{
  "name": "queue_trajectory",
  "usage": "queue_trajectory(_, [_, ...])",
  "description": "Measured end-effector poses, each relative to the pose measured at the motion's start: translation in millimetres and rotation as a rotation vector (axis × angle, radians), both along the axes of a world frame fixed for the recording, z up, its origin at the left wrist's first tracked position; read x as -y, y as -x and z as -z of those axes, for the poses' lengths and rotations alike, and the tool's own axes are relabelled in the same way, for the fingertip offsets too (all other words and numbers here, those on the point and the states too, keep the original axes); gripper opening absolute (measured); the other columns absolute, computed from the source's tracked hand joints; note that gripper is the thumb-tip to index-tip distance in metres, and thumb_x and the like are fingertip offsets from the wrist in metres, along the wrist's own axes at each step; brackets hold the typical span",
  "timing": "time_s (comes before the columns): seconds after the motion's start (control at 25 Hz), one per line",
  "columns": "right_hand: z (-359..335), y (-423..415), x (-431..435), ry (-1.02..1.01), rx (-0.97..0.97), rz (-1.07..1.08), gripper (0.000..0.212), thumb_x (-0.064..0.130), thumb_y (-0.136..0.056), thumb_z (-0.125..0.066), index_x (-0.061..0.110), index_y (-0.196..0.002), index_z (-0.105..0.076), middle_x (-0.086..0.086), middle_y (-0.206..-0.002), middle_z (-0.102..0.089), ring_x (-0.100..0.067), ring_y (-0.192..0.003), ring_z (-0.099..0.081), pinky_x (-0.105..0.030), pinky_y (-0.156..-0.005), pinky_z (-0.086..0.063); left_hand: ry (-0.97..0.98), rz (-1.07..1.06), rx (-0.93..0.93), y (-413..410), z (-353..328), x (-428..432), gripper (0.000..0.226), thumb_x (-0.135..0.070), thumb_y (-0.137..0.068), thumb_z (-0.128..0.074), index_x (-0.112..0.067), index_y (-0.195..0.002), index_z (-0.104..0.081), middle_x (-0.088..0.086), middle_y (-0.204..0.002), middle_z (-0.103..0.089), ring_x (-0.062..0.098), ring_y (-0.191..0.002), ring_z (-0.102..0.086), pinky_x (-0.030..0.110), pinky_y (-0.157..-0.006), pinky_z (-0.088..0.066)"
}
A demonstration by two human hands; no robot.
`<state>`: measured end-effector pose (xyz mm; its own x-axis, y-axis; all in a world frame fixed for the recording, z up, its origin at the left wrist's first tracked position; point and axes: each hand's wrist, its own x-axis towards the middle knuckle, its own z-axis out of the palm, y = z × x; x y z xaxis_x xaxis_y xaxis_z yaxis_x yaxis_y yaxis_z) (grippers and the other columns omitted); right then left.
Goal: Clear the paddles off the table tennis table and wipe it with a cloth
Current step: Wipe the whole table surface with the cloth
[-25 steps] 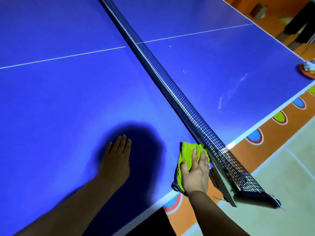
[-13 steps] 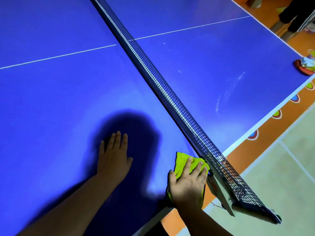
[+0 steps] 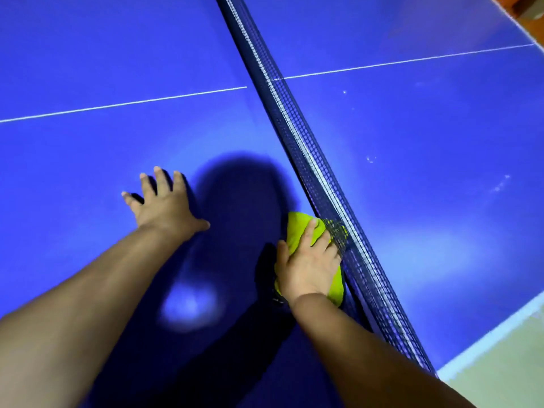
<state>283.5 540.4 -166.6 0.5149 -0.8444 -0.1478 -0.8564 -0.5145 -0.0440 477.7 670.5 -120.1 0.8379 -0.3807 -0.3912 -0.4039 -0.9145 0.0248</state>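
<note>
Head view looks down on the blue table tennis table (image 3: 103, 54), which fills nearly the whole frame. Its white-bordered side edge shows only at the lower right, with pale floor (image 3: 500, 381) beyond it. A thin white line (image 3: 117, 106) crosses the tabletop from left to right. The dark net (image 3: 294, 128) runs diagonally from the top centre down toward that side edge and splits the tabletop into two halves.

Both bare forearms reach in from the bottom onto the half left of the net. The left hand (image 3: 164, 207) lies flat on the tabletop with its fingers straight and spread, holding nothing, well apart from the net. The right hand (image 3: 306, 266) rests palm down on the yellow-green cloth (image 3: 297, 228), its fingers laid out over the fabric. It looks like pressing rather than pinching, though motion blur makes this uncertain. The cloth sits on the tabletop right against the foot of the net, toward the side edge.

A few small white specks (image 3: 371, 159) dot the half beyond the net.
</note>
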Motion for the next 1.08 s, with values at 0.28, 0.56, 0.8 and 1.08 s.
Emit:
queue_trajectory(0.28, [-1, -132, 53, -0.043, 0.119, -0.22, 0.075, 0.049, -0.091, -0.042, 0.008, -0.151, -0.022, -0.022, -0.149, -0.029, -0.038, -0.124, -0.04, -0.044, -0.1, -0.034, -0.121, 0.078, -0.021, -57, 17, 7, 0.118, -0.067, -0.057, -0.07, -0.016, -0.146, -0.012, 0.011, -0.154, -0.012, 0.031, -0.14, -0.014, 0.053, -0.111, -0.014])
queue_trajectory(0.56, [14, -270, 90, -0.014, 0.213, -0.284, 0.074, 0.048, -0.092, -0.041, 0.008, -0.151, -0.021, -0.023, -0.153, -0.022, -0.037, -0.138, -0.026, -0.043, -0.114, -0.015, -0.213, 0.139, 0.038, -65, 21, 12, 0.114, -0.07, -0.065, -0.06, -0.016, -0.148, -0.004, 0.011, -0.156, -0.008, 0.032, -0.141, -0.013, 0.047, -0.115, -0.01])
queue_trajectory(0.8, [20, -347, 117, 0.102, 0.116, -0.596, 0.073, 0.045, -0.081, -0.036, 0.011, -0.146, -0.031, -0.025, -0.152, -0.025, -0.041, -0.138, -0.024, -0.046, -0.113, -0.02, -0.176, 0.114, 0.027, -69, 26, 11, 0.111, -0.063, -0.067, -0.062, -0.016, -0.148, -0.001, 0.011, -0.157, -0.003, 0.032, -0.143, -0.007, 0.05, -0.114, -0.007])
queue_trajectory(1.08, [13, -345, 132, 0.014, 0.064, -0.919, 0.074, 0.044, -0.077, -0.03, 0.031, -0.149, -0.029, -0.015, -0.158, -0.016, -0.036, -0.145, -0.014, -0.044, -0.116, -0.017, -0.151, 0.08, -0.045, -73, 25, 9, 0.119, -0.065, -0.065, -0.068, -0.016, -0.148, 0.002, 0.01, -0.157, 0.002, 0.032, -0.143, -0.004, 0.052, -0.113, -0.01])
